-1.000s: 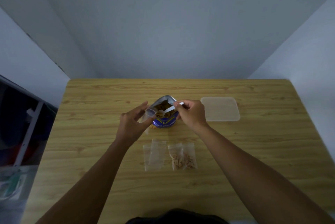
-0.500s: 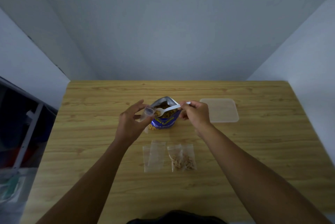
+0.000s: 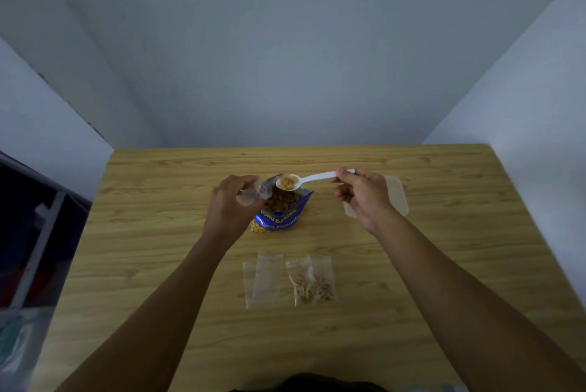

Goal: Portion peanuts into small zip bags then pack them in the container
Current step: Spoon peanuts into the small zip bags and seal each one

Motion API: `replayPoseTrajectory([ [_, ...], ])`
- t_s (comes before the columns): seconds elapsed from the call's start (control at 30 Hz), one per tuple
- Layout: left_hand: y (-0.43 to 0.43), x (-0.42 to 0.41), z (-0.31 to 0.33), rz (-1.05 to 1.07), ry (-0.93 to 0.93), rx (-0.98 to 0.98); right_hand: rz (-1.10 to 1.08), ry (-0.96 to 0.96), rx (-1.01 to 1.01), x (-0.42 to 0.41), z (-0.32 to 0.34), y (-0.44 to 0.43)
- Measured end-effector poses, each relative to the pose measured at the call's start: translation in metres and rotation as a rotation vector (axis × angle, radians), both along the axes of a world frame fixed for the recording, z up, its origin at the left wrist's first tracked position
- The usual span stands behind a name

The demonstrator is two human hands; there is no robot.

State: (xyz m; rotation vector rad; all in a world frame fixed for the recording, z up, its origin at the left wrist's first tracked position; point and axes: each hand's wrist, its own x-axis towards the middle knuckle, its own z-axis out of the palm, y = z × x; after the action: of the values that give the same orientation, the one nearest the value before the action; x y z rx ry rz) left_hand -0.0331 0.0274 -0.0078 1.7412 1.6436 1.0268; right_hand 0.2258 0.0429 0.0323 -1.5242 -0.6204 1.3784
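white spoon (image 3: pixel 312 178) of peanuts pinched level in right hand (image 3: pixel 364 198) fingers, left hand (image 3: pixel 230 211) fingers curled round small zip bag (image 3: pixel 252 196)

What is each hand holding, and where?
Right hand: white spoon of peanuts, by its handle end. Left hand: small clear zip bag, near its mouth.

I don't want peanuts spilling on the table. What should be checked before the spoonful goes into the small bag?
1. Spoon loaded with peanuts: ok.
2. Right hand grip on the spoon handle: ok.
3. Left hand holding a small bag: ok.
4. Small bag's mouth open: cannot tell, blurred.
5. Spoon bowl over the big peanut bag, so drops fall back in: ok.
6. Spoon bowl over the small bag: not ok, beside it.
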Motion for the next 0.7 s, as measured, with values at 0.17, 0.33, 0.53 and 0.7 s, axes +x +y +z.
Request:
replayPoseTrajectory([
  [0.17,0.005,0.013,0.009,-0.037,0.004,-0.025,0.059,-0.063,0.071,-0.004,0.021,0.007],
  [0.33,0.010,0.024,0.017,-0.089,-0.047,-0.051,0.225,-0.277,0.179,-0.012,0.032,0.012],
  [0.53,0.013,0.030,0.020,-0.066,-0.069,-0.063,0.570,-0.548,0.409,-0.023,0.040,0.015],
  [0.7,0.010,0.020,0.019,-0.032,-0.094,-0.070,0.532,-0.492,0.480,-0.016,0.049,0.020],
])
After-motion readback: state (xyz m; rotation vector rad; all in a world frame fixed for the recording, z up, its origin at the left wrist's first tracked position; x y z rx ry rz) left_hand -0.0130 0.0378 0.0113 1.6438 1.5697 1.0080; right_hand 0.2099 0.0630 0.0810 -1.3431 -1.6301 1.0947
